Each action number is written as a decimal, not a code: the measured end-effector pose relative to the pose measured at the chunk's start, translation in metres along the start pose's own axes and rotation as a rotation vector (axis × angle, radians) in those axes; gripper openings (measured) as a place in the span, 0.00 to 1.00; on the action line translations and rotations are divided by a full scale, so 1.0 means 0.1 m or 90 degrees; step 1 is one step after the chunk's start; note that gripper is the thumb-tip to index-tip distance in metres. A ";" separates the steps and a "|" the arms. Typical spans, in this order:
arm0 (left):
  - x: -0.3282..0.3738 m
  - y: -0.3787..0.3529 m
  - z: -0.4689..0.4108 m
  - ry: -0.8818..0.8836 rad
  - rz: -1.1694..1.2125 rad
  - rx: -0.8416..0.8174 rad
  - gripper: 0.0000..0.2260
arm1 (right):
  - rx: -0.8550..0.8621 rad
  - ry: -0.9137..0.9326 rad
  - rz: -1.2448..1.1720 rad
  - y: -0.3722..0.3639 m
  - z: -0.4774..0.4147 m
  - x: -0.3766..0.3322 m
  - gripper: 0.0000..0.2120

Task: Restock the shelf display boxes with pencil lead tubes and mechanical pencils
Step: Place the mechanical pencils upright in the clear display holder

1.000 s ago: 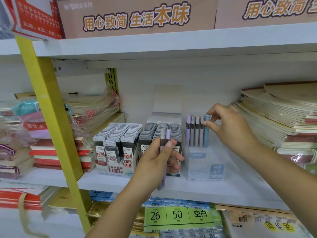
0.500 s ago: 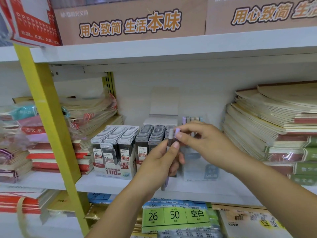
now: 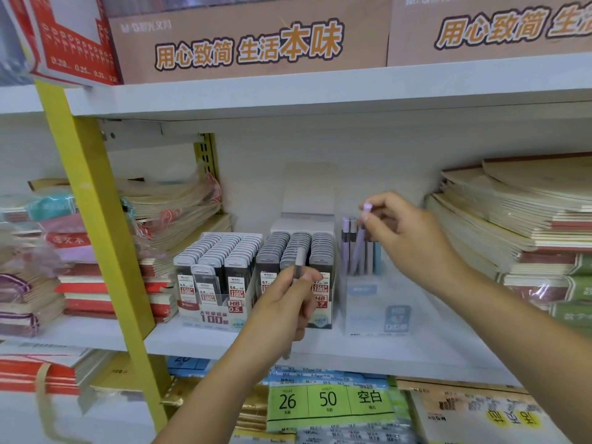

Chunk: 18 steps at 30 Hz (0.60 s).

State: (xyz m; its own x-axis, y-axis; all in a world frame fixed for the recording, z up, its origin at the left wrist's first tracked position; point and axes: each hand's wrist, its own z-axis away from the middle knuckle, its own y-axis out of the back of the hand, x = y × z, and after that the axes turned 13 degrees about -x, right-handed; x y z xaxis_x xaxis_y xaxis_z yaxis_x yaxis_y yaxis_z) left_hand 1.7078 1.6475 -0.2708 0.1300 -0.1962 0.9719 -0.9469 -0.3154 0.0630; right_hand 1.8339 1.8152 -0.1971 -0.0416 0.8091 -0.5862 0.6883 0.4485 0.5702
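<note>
Two display boxes packed with lead tubes stand mid-shelf: the HB 0.5 box (image 3: 214, 302) and the HB 0.7 box (image 3: 320, 302). To their right a clear pencil box (image 3: 376, 306) holds several pastel mechanical pencils (image 3: 347, 241) upright at its back. My right hand (image 3: 407, 238) pinches a purple mechanical pencil (image 3: 361, 238) by its top, its tip down among the standing pencils. My left hand (image 3: 285, 312) grips a grey mechanical pencil (image 3: 299, 261) upright in front of the 0.7 box.
Stacks of notebooks (image 3: 519, 225) crowd the right of the white shelf (image 3: 400, 350); wrapped notebook piles (image 3: 166, 213) sit left, behind a yellow upright (image 3: 96, 219). Brown cartons (image 3: 250, 40) line the shelf above. Packaged paper with green labels (image 3: 326, 402) lies below.
My right hand took the purple pencil from my left hand's bundle and carried it right and up to the clear pencil box. My left hand stayed put, keeping the grey pencil.
</note>
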 end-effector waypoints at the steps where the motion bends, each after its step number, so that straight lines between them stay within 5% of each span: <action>1: 0.00 0.01 -0.01 -0.007 0.018 -0.005 0.11 | -0.013 0.000 0.003 -0.03 0.00 0.02 0.07; 11: -0.01 0.06 0.00 -0.018 0.006 0.008 0.14 | -0.061 0.003 0.067 -0.15 -0.03 0.17 0.03; 18: 0.01 0.06 0.02 -0.016 0.003 0.017 0.13 | -0.044 0.026 0.122 -0.19 -0.08 0.14 0.11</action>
State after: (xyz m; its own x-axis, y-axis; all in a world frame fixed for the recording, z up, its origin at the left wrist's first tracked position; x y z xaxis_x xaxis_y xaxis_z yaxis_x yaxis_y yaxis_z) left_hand 1.7029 1.6433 -0.2704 0.1333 -0.2216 0.9660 -0.9394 -0.3387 0.0520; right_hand 1.8142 1.8209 -0.2115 0.0558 0.8962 -0.4401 0.6355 0.3080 0.7080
